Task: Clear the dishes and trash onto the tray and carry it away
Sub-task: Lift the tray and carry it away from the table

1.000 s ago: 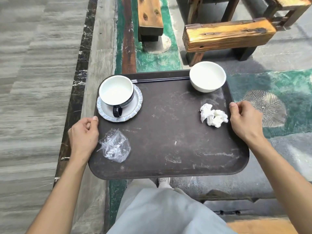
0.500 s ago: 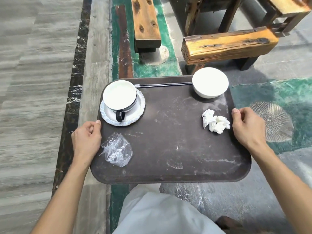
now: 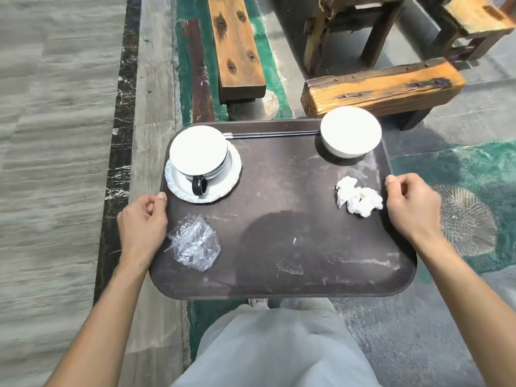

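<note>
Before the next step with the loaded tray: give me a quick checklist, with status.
1. Left hand grips the tray at its left edge: ok.
2. Right hand grips the right edge: ok.
3. Cup upright on its saucer: ok.
4. Bowl upright in the far right corner, chopsticks lying along the far rim: ok.
5. Trash secured: not ok; napkin and plastic wrapper lie loose and could slide or blow off.
6. Path ahead: cannot tell; a wooden bench stands beyond the far edge.
</note>
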Tool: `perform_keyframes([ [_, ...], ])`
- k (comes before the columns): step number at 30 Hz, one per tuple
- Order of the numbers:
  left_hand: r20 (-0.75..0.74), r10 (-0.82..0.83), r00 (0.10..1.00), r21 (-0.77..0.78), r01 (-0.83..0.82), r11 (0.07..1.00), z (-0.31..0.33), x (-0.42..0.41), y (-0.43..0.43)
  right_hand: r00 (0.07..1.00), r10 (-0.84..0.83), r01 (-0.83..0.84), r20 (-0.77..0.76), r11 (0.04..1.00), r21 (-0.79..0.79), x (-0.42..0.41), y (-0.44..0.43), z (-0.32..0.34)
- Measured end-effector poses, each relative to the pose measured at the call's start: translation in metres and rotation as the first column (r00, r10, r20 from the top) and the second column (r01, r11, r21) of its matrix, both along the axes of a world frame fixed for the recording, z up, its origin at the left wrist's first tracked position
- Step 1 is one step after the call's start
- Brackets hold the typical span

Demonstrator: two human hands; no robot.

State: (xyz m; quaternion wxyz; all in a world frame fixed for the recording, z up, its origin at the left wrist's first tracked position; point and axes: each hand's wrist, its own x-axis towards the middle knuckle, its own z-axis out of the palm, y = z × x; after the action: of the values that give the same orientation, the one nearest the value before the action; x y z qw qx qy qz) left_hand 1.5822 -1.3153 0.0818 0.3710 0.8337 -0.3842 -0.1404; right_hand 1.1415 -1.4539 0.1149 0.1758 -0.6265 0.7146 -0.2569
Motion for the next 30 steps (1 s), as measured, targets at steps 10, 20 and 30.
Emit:
perform_keyframes([
  [10,-0.027,-0.003,1.0,0.008,0.003,1.0,0.001,0.0,-0.124,1.0,-0.011,0.011,-0.02,0.999,0.038,0.005,-0.12,-0.001],
  [20,-0.009,0.026,1.0,0.004,-0.026,1.0,-0.001,-0.019,-0.277,0.999,0.043,-0.042,-0.006,0.999,0.027,-0.01,-0.29,-0.006],
  [30,-0.016,0.026,1.0,0.011,-0.026,1.0,0.003,-0.011,-0.402,0.998,0.068,-0.068,0.0,0.997,0.035,-0.002,-0.425,-0.001],
])
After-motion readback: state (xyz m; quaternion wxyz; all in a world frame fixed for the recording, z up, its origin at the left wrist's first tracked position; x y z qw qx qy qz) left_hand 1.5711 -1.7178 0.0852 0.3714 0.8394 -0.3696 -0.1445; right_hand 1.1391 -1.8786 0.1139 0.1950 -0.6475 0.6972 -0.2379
